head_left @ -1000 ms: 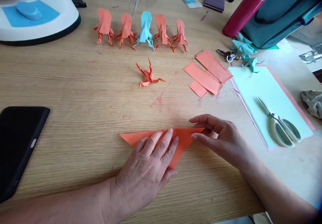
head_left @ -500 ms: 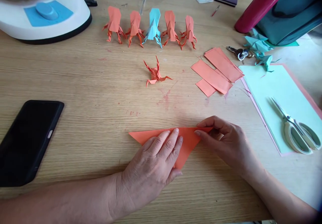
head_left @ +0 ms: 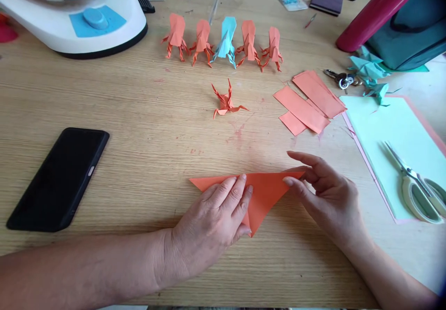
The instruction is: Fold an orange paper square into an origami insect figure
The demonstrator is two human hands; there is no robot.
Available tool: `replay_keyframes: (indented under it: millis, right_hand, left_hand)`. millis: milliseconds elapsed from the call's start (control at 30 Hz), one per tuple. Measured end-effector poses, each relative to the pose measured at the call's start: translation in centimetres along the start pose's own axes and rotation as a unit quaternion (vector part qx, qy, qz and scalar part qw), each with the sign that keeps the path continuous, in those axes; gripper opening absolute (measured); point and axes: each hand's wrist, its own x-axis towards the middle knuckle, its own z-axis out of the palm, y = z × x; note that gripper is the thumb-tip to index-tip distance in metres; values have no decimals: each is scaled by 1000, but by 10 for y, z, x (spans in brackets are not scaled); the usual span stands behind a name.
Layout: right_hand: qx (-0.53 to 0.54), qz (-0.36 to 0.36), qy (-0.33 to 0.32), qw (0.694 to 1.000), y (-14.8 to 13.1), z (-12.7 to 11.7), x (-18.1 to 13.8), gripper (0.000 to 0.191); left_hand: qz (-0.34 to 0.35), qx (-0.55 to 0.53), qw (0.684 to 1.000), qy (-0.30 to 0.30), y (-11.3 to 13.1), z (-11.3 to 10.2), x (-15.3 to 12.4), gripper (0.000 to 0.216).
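Orange paper sits toward the surface's near edge, long side roughly parallel to it. Your left hand's flat on top, your right hand pinches its right corner, so neither's nearer tbh.

Orange paper, coral strips, light-blue paper figure, black phone, magenta bottle, light-brown wood-grain table
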Motion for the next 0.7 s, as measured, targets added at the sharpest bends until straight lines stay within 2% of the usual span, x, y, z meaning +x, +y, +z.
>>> replay_keyframes:
  millis: [100, 200, 367, 500, 700]
  right_hand:
    - [2, 24, -27, 999, -5, 2, -1, 50]
    - [-7, 18, -44, 999, -7, 5, -2, 34]
    - [-28, -23, -37, 999, -3, 10, -3, 14]
    - [-18, -29, -52, 998, 3, 12, -5, 14]
    - [-34, -76, -49, 995, 5, 12, -5, 14]
  left_hand:
    - [2, 6, 1000, 5, 0, 0, 0, 63]
    - [25, 32, 999, 22, -3, 1, -1, 61]
    - [82, 77, 992, 57, -15, 0, 0, 37]
    - [47, 56, 995, 68, -26, -7, 6, 35]
    - [99, 88, 989, 69, -35, -11, 10, 36]
